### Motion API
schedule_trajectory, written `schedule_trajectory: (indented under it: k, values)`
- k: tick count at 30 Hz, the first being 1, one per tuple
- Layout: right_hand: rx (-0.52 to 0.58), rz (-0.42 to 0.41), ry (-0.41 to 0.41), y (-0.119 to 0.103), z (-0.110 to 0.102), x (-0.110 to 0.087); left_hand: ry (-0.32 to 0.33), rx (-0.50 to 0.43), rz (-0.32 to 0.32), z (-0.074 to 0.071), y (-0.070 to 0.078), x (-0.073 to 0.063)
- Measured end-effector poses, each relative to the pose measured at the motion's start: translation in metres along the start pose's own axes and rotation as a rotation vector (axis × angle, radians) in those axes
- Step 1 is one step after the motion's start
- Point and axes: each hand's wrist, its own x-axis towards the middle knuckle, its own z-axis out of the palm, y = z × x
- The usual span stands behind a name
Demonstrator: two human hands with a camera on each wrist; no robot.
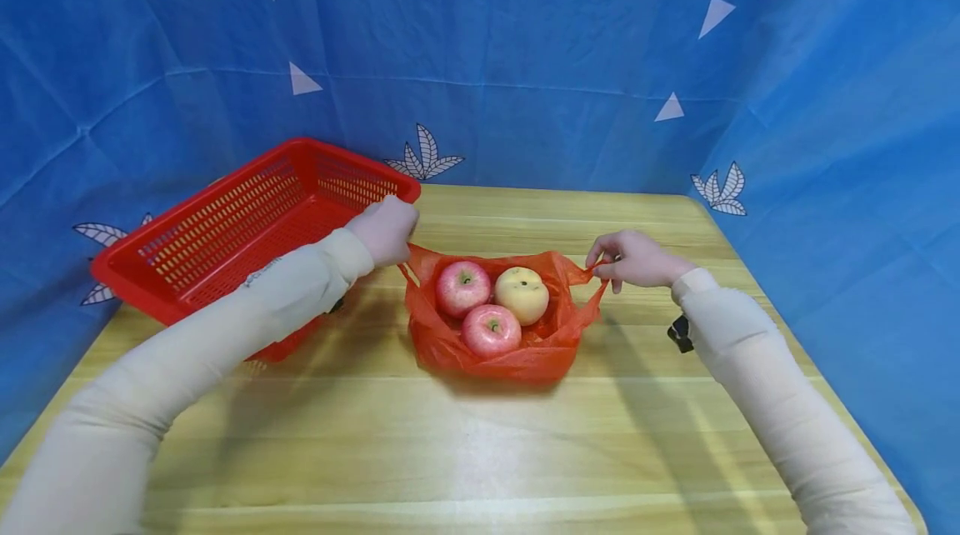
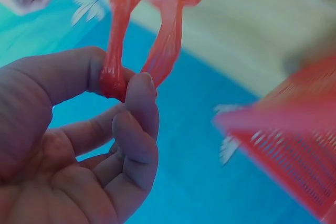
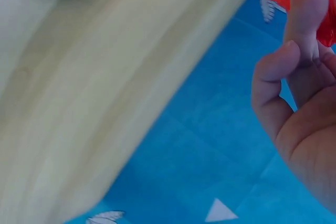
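A red plastic bag (image 1: pixel 487 364) sits spread on the wooden table with its mouth wide. Inside it lie two pink apples (image 1: pixel 491 330) and a pale yellow round fruit (image 1: pixel 521 296). At the bag's left side, my left hand (image 1: pixel 386 229) pinches one handle between thumb and fingers; the left wrist view shows the gathered handle (image 2: pixel 113 80) in that pinch. On the other side my right hand (image 1: pixel 637 258) pinches the second handle (image 1: pixel 600 277), pulled out to the right. Only part of that handle shows in the right wrist view, by the fingers (image 3: pixel 310 9).
A red plastic basket (image 1: pixel 225 202) with slotted walls stands at the left, behind my left forearm. Blue cloth (image 1: pixel 495 35) with white triangles and leaf prints hangs around the table (image 1: pixel 465 452). A small black piece (image 1: pixel 680 333) is at my right wrist.
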Motion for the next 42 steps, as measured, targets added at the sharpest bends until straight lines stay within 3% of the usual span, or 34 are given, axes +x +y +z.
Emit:
schedule_trajectory:
  k: [7, 11, 17, 22, 26, 30, 36, 39, 42]
  values:
    - [-0.121, -0.009, 0.102, -0.029, -0.038, -0.01, 0.08, -0.047, 0.001, -0.045, 0.015, -0.008]
    - [-0.218, -0.006, 0.166, -0.049, -0.061, -0.015, 0.169, -0.065, 0.05, -0.062, 0.018, -0.011]
    - [-0.275, -0.011, 0.209, -0.08, -0.09, -0.02, 0.307, -0.093, 0.102, -0.086, 0.017, -0.019]
    - [-0.297, -0.023, 0.214, -0.098, -0.103, -0.02, 0.35, -0.105, 0.109, -0.1, 0.02, -0.025]
    - [-0.301, -0.041, 0.215, -0.101, -0.105, -0.018, 0.35, -0.116, 0.1, -0.102, 0.023, -0.026]
    - [-0.288, -0.045, 0.235, -0.099, -0.104, -0.015, 0.293, -0.112, 0.073, -0.098, 0.023, -0.025]
    - [-0.237, -0.028, 0.315, -0.086, -0.099, -0.017, 0.081, -0.161, -0.041, -0.089, 0.013, -0.028]
    - [-0.178, -0.021, 0.351, -0.074, -0.097, -0.021, -0.009, -0.249, -0.027, -0.08, -0.003, -0.026]
    - [-0.081, -0.036, 0.32, -0.053, -0.097, -0.027, -0.108, -0.329, 0.012, -0.064, -0.019, -0.021]
